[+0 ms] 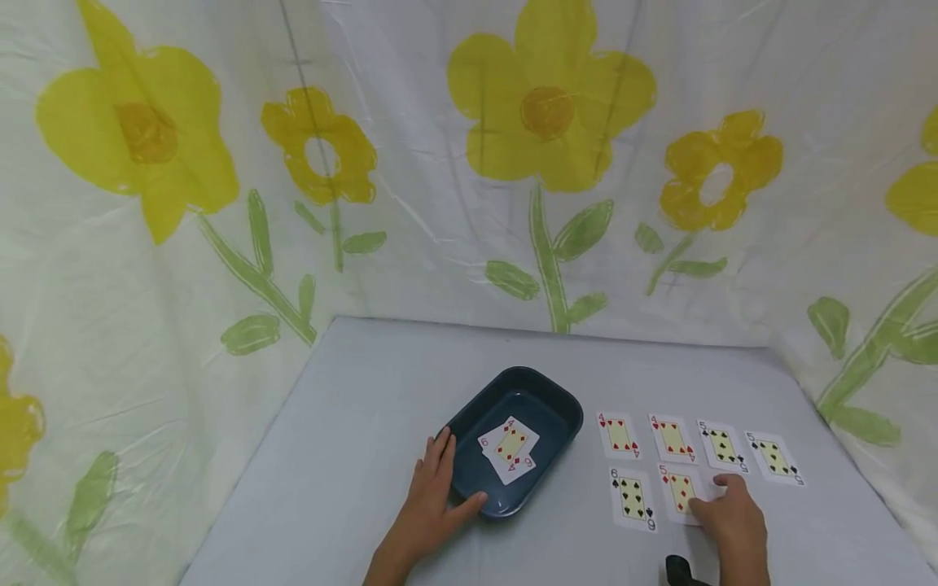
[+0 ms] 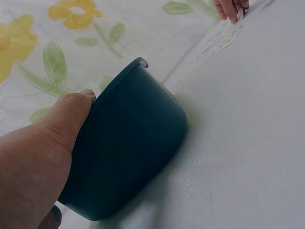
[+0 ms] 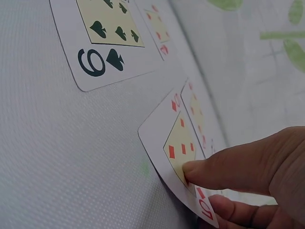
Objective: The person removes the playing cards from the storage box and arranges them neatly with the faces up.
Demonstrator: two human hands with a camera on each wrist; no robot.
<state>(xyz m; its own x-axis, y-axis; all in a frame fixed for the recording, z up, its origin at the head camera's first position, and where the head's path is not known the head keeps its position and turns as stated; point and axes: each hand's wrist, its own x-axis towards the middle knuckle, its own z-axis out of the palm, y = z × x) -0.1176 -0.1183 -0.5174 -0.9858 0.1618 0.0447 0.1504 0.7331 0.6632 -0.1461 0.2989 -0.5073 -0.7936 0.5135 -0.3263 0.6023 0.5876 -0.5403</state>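
Observation:
My right hand (image 1: 735,518) pinches the five of diamonds (image 1: 678,491) by its right edge. In the right wrist view, the thumb presses the face of that card, which bends, its held edge raised off the cloth; fingers go behind it. The six of spades (image 3: 106,47) lies flat beside it. My left hand (image 1: 431,500) grips the dark blue tray (image 1: 566,399) at its left corner, fingers along one side and thumb at the near rim. Inside the tray a four of diamonds (image 1: 512,440) overlaps another card, marked six.
Behind the held card lies a row of face-up cards: two red fours (image 1: 618,436) and two black fives (image 1: 775,459). A white cloth (image 1: 352,423) covers the table. A flower-printed sheet (image 1: 410,244) hangs at the back and sides. Something black (image 1: 678,570) shows by my right wrist.

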